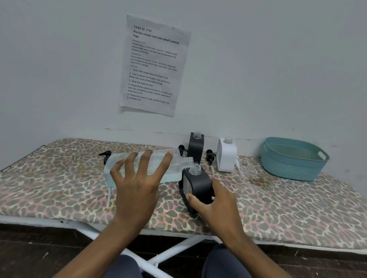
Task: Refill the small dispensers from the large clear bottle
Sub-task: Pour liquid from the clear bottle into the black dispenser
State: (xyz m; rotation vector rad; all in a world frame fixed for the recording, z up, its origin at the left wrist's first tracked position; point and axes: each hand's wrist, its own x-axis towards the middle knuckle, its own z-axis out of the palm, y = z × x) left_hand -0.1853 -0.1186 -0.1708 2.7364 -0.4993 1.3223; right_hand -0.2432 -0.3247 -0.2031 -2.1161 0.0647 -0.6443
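Your right hand (218, 207) clamps the small matte-black plastic dispenser (198, 183), tipped on the leopard-print ironing board (295, 209). Your left hand (138, 186) wraps the large clear plastic bottle (176, 167) just left of it, mouth at its open neck. Part-full of pale liquid (170, 178), the bottle likely sloshes and flexes, so grip mid-body. Behind that dispenser stand a second black dispenser (195, 148) and a white dispenser (226, 154), both uncapped, contents unseen.

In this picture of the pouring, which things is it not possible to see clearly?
Head view:
- Level inside the black dispenser in the right hand: dark walls hide it.
- Any stream from the large clear bottle: clear, too small.
- Palm of the left hand on the bottle: its back covers it.
- Floor of the basket: near wall hides it.
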